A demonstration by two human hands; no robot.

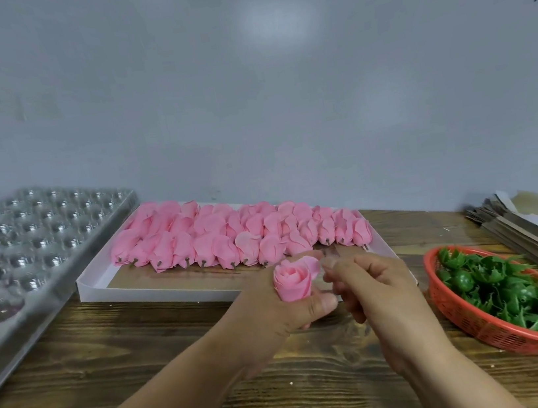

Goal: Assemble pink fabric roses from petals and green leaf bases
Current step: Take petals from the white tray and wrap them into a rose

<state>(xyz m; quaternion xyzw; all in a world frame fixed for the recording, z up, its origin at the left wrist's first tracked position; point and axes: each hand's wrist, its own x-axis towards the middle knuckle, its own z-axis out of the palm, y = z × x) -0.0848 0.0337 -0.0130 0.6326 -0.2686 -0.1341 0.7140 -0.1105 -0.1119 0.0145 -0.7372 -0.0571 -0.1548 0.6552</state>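
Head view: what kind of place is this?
Probably a small craft-assembly workbench. Signs: a white tray packed with pink rose heads, a red basket of green leaf bases, and a clear blister tray taking finished roses.

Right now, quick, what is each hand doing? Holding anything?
Left hand: grips a pink rose, bloom upward.
Right hand: fingers curled beside the rose; blurred, so whether it holds anything cannot be told.
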